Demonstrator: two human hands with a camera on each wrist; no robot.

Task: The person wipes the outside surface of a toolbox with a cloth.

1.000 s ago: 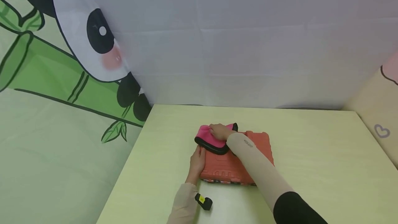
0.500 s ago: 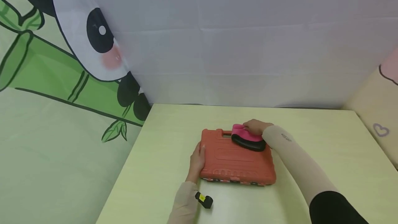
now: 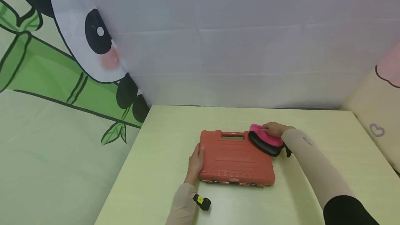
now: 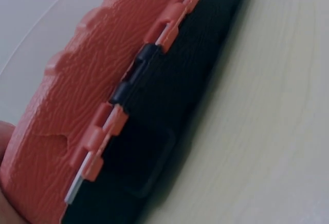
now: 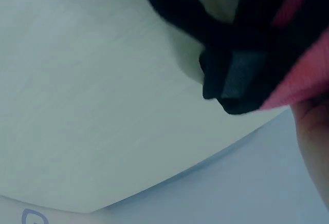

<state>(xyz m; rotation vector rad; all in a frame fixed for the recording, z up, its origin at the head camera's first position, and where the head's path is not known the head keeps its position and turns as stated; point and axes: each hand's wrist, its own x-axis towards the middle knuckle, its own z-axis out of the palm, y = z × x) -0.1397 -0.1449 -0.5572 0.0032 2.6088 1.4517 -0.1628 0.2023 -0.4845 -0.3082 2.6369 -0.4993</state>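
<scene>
An orange-red plastic tool case with a black lower half lies on the table, its hinged edge towards me. My left hand holds its left edge; in the left wrist view only bits of that hand show beside the case. My right hand grips a pink cloth pad with black edging over the case's upper right corner. A black strap hangs from the pad's right side. The right wrist view shows the pad close up, its strap loop and part of the hand.
The pale table runs back to a white curtain. A printed panda and bamboo cloth hangs at left, and a cream wall with a heart stands at right. A small black device sits on my left wrist.
My right hand has slid the pink pad from the case's upper left, across its top, to the upper right corner, uncovering the handle. My left hand keeps its place on the left edge.
</scene>
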